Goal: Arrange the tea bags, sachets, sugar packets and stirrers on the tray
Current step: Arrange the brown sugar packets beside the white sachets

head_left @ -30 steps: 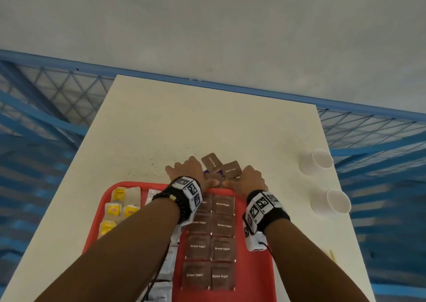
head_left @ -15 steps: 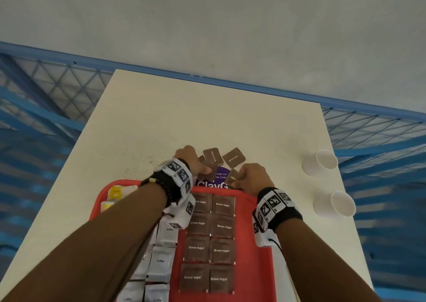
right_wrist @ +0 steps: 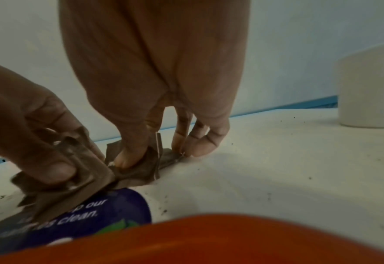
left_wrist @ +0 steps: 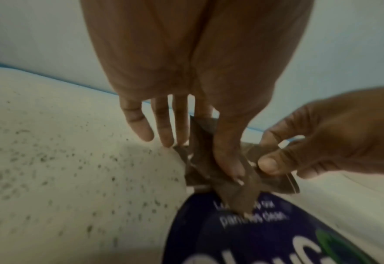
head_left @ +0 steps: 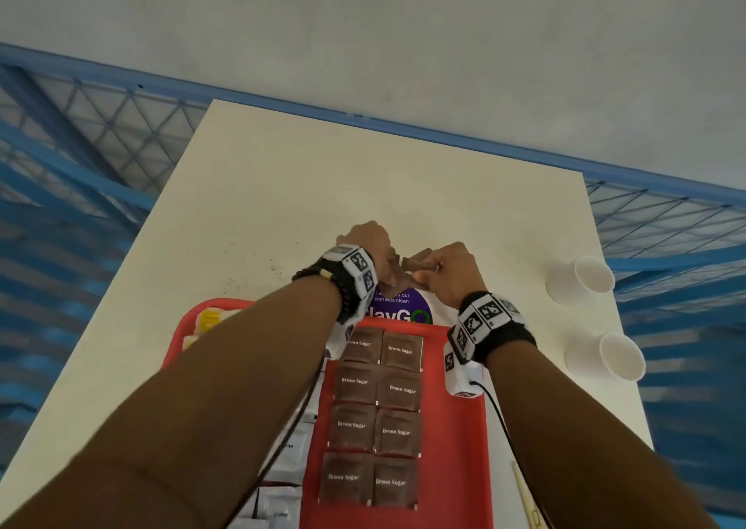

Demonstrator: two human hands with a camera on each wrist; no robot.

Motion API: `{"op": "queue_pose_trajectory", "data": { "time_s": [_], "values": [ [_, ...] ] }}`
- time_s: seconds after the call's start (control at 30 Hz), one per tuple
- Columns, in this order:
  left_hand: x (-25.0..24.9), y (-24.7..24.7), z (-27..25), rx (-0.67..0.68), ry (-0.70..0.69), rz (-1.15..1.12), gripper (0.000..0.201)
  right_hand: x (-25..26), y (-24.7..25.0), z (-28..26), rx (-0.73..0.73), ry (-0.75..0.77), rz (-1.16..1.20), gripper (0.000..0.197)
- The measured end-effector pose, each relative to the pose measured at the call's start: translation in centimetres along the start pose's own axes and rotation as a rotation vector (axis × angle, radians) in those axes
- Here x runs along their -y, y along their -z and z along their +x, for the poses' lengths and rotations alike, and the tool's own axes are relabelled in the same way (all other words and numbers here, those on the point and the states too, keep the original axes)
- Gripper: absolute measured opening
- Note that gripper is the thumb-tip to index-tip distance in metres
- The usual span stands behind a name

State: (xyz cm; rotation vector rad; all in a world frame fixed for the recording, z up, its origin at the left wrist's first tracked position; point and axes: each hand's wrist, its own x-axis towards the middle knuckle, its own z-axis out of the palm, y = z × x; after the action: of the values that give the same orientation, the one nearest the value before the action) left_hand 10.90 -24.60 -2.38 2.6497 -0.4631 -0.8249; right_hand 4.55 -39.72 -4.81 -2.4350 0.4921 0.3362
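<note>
Both hands meet just beyond the far rim of the red tray (head_left: 456, 427), over a small pile of brown sugar packets (head_left: 411, 266) on the table. My left hand (head_left: 369, 241) pinches some of these packets (left_wrist: 220, 171) between thumb and fingers. My right hand (head_left: 448, 266) pinches other packets (right_wrist: 139, 169) of the same pile. On the tray, several brown sugar packets (head_left: 375, 411) lie in two neat columns. White coffee sachets (head_left: 282, 484) lie to their left, and yellow tea bags (head_left: 210, 318) sit at the tray's far left corner.
A round purple sticker (head_left: 397, 306) lies on the table under the loose packets. Two white paper cups (head_left: 581, 280) (head_left: 609, 357) stand at the right. A wooden stirrer (head_left: 524, 496) lies off the tray at the lower right. Blue railing surrounds the table.
Both hands have drawn the loose brown packets together and lifted their edges. The left hand went from lying flat on them to pinching them. The camera has tilted forward.
</note>
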Motion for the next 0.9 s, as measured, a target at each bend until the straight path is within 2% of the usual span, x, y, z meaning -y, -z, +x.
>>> {"op": "queue_pose_trajectory", "data": {
  "time_s": [0.13,0.27,0.33,0.43,0.53,0.63,0.7,0.8,0.9],
  "values": [
    [0.0,-1.4,0.3,-0.067,-0.003,-0.090,0.029,-0.2,-0.6,-0.7,-0.022,-0.096,0.188,0.005],
    [0.6,-1.4,-0.1,-0.110,0.033,-0.227,0.017,-1.1,-0.8,-1.3,-0.021,-0.132,0.196,0.011],
    [1.3,-0.6,-0.9,-0.115,0.041,-0.305,0.025,-1.3,-0.6,-1.2,-0.019,-0.141,0.177,0.016],
    [3.1,1.0,-2.5,-0.123,0.046,-0.494,0.037,-0.5,-0.2,-0.8,-0.093,-0.151,0.113,0.021],
    [4.3,2.4,-4.9,-0.084,0.075,-0.785,0.048,0.8,-0.2,-0.1,-0.103,-0.135,0.093,0.017],
    [5.2,3.3,-8.0,-0.048,0.039,-1.116,0.031,2.1,0.1,0.1,-0.045,-0.124,0.085,0.012],
    [5.9,3.4,-10.0,0.026,-0.001,-1.282,0.028,2.3,0.0,0.0,-0.035,-0.137,0.102,0.016],
    [6.8,3.0,-12.2,0.133,-0.010,-1.428,0.024,2.3,-0.1,-0.9,-0.065,-0.149,0.132,0.017],
    [7.3,2.2,-13.7,0.197,-0.024,-1.465,0.028,2.1,0.6,-2.2,-0.064,-0.130,0.194,0.012]
  ]
}}
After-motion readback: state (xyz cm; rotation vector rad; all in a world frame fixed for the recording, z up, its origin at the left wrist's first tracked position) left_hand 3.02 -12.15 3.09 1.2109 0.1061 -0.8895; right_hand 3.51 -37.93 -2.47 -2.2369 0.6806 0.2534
